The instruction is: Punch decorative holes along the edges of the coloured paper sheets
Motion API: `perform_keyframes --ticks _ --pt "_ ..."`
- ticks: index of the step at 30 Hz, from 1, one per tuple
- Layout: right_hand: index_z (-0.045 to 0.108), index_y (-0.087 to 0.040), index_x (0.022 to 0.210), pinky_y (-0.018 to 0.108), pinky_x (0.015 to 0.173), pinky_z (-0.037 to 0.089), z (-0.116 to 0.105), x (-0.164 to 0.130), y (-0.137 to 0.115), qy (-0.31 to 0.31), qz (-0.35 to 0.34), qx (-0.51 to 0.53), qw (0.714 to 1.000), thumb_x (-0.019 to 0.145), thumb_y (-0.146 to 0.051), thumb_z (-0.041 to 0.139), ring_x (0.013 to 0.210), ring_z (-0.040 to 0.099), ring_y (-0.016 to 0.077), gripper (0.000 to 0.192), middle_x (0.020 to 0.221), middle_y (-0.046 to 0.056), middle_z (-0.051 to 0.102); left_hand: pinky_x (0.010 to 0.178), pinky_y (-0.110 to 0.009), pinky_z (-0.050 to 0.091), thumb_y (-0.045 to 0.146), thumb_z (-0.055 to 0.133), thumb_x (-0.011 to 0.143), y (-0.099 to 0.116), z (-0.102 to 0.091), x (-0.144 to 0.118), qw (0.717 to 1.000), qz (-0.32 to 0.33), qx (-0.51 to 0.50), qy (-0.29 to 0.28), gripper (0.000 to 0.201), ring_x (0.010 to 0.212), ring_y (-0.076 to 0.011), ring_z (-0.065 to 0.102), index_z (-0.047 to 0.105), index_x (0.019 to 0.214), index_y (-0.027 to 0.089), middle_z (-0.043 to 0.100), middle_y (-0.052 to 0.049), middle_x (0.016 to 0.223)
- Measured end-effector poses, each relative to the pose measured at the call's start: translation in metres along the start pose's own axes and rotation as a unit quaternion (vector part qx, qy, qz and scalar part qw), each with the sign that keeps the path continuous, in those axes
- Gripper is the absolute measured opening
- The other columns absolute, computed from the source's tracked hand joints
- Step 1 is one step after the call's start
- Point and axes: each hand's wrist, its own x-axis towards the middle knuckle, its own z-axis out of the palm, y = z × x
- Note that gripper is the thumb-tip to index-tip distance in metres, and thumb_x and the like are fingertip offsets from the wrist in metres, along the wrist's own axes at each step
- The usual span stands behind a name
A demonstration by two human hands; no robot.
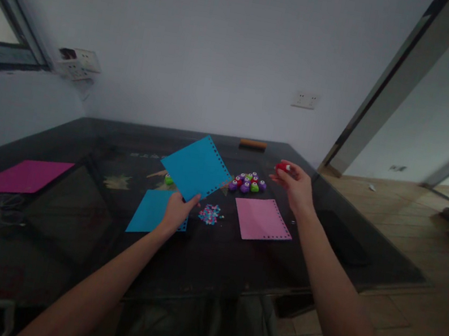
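Red plastic shows between the fingertips of your right hand (pixel 296 188): its grip is pinched shut on a small red paper punch (pixel 282 167), held in the air above the far right part of the dark glass tabletop (pixel 67 233). Your left hand (pixel 176 211) has its grip pressed together on the lower corner of a bright blue square paper sheet (pixel 196 166), lifted and tilted, with a row of small punched holes along its right edge.

To do this well, I judge you should bring the sheet's unpunched edge toward the punch rather than the punch toward the sheet, keep the paper flat where it enters the slot, and steady the held corner so the holes line up with the existing row.

Punch and sheet are well apart just now; the punch sits up and to the right of the sheet's nearest corner.

Between them on the tabletop lies a cluster of small purple, red and green punches (pixel 248 183). Below the lifted sheet rests a second blue sheet (pixel 148 212), with a little heap of coloured paper confetti (pixel 210 214) just beside it and a pale pink perforated sheet (pixel 262 219) further right. A magenta sheet (pixel 23 175) lies far left.
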Motion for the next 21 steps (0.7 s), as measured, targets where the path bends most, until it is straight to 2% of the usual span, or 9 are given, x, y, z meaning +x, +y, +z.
perform_keyframes --ticks 2,4,6,9,15,21 --pt "0.06 -0.018 0.104 0.032 0.066 0.054 -0.013 0.014 0.015 0.012 0.004 -0.068 0.998 0.064 -0.03 0.071 0.067 0.065 0.0153 0.043 0.094 0.004 0.067 0.058 -0.029 0.041 0.045 0.058 0.07 -0.001 0.0 0.0 1.0 -0.005 0.012 -0.002 0.035 0.056 -0.0197 0.058 0.065 0.057 0.014 0.065 -0.006 0.056" --pt "0.062 -0.014 0.096 0.031 0.065 0.053 -0.02 0.021 0.034 0.019 0.032 -0.183 0.982 0.065 -0.024 0.069 0.07 0.064 0.0168 0.033 0.091 0.007 0.068 0.057 -0.028 0.04 0.046 0.058 0.069 0.0 0.0 0.0 1.0 -0.01 0.013 -0.009 0.036 0.055 -0.0194 0.057 0.066 0.058 0.013 0.064 -0.006 0.055" --pt "0.064 -0.013 0.092 0.032 0.069 0.052 -0.023 0.023 0.053 0.008 0.055 -0.308 0.95 0.067 -0.018 0.067 0.074 0.064 0.0184 0.026 0.089 0.009 0.069 0.056 -0.028 0.04 0.046 0.058 0.069 0.001 0.0 -0.001 1.0 -0.016 0.015 -0.016 0.036 0.054 -0.0192 0.057 0.066 0.058 0.013 0.064 -0.006 0.055" --pt "0.066 -0.015 0.093 0.032 0.08 0.048 -0.023 0.02 0.074 -0.029 0.029 -0.436 0.899 0.07 -0.016 0.065 0.085 0.064 0.0191 0.023 0.092 0.009 0.069 0.057 -0.029 0.041 0.045 0.059 0.068 0.004 0.001 -0.002 0.999 -0.026 0.016 -0.026 0.033 0.055 -0.0196 0.057 0.064 0.057 0.014 0.064 -0.006 0.056" --pt "0.067 -0.021 0.1 0.031 0.08 0.045 -0.025 0.016 0.083 -0.081 0.041 -0.561 0.823 0.076 -0.022 0.063 0.093 0.062 0.022 0.024 0.1 0.009 0.068 0.06 -0.03 0.043 0.043 0.061 0.066 0.006 0.005 -0.004 0.999 -0.005 0.022 -0.048 0.029 0.061 -0.02 0.058 0.063 0.062 0.015 0.067 -0.005 0.063" --pt "0.066 -0.019 0.105 0.029 0.08 0.044 -0.023 0.02 0.089 -0.09 0.038 -0.59 0.801 0.078 -0.021 0.062 0.093 0.062 0.0218 0.028 0.102 0.009 0.068 0.061 -0.031 0.046 0.042 0.062 0.066 0.008 0.006 -0.006 0.997 0.003 0.031 -0.072 0.029 0.065 -0.0214 0.06 0.064 0.072 0.013 0.069 -0.007 0.072"
